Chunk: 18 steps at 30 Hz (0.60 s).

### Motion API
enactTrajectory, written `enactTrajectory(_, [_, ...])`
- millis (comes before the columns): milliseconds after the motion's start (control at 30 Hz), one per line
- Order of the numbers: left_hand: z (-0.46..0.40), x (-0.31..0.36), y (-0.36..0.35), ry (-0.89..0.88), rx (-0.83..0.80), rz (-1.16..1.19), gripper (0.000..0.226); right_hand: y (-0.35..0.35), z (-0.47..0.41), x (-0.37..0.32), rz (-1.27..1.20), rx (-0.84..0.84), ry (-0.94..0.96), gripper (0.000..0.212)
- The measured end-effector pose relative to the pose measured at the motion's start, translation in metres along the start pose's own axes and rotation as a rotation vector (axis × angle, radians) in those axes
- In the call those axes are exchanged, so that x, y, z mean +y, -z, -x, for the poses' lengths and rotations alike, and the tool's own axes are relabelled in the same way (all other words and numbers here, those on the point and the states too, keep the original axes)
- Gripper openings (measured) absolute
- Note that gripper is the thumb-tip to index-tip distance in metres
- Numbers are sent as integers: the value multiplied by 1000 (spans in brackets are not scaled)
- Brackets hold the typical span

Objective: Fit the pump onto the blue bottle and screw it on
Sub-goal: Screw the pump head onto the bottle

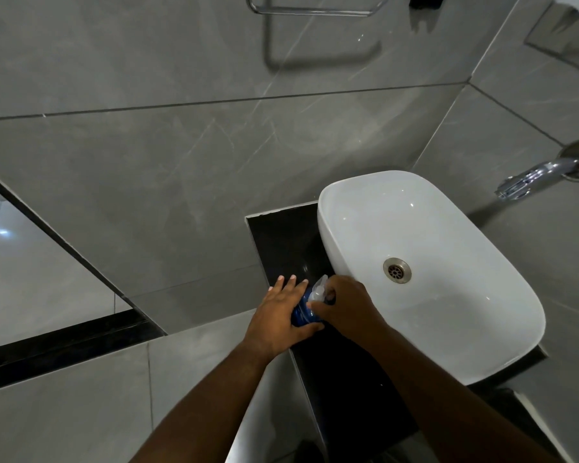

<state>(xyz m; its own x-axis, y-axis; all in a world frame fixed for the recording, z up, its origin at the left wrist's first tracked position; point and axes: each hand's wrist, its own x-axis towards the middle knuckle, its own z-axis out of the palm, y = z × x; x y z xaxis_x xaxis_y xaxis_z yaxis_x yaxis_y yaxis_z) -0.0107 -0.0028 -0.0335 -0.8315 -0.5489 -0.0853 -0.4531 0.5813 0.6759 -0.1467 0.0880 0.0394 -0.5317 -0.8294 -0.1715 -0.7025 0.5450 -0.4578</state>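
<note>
1. A glossy white ceramic basin (428,272), a rounded rectangle in outline, is seated on a polished black stone counter (283,235); a round metal drain (397,270) with small holes is set in its floor.
2. The blue bottle (302,311) is seen standing on the counter just left of the basin's near corner, its smooth translucent blue body partly hidden by fingers.
3. The pump (317,290), clear and whitish with a tapered nozzle, is seated on top of the bottle; whether its collar is threaded home cannot be told.
4. The bottle's body is wrapped by the left hand (281,315), thumb curled across the near side and fingers spread along the far side.
5. The pump's collar is clasped by the right hand (343,305), fingertips closed around it from the basin side.
6. The walls are faced with large grey marble-look tiles, faintly veined and divided by thin grout lines.
7. A chrome tap (532,177) projects from the right wall above the basin, and a chrome rail (315,8) is mounted high on the back wall.
</note>
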Motion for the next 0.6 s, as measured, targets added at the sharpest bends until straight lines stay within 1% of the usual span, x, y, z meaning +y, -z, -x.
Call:
enactTrajectory(67, [0, -1, 0, -10, 2, -9, 93, 1, 0, 1, -34, 38, -3, 32])
enactTrajectory(167, [-1, -2, 1, -25, 7, -13, 94, 3, 2, -1, -53, -7, 1, 38])
enactTrajectory(200, [-1, -1, 2, -29, 4, -13, 94, 2, 2, -1, -54, -26, -1, 37])
enactTrajectory(267, [-1, -1, 2, -35, 5, -17, 95, 1, 2, -1, -65, -30, -39, 23])
enactTrajectory(300, [-1, 0, 2, -37, 9, -21, 94, 1, 3, -2, -85, -19, -65, 21])
enactTrajectory(367, [0, 1, 3, -40, 11, -31, 92, 0, 5, -3, -126, 9, -85, 34])
enactTrajectory(400, [0, 1, 4, -42, 10, -35, 92, -1, 5, -2, -145, 9, -93, 30])
enactTrajectory(433, [0, 2, 5, -45, 9, -37, 92, -1, 6, -2, -166, 0, -92, 22])
enactTrajectory(467, [0, 2, 6, -48, 8, -36, 92, -1, 7, -2, -185, -19, -96, 27])
enactTrajectory(500, [0, 3, 6, -49, 5, -34, 92, -1, 8, -2, -205, -33, -96, 39])
enactTrajectory(533, [0, 3, 7, -47, 1, -31, 92, -2, 8, -1, -224, -43, -99, 44])
enactTrajectory(600, [0, 4, 7, -44, -1, -32, 92, -2, 10, -2, -245, -52, -118, 43])
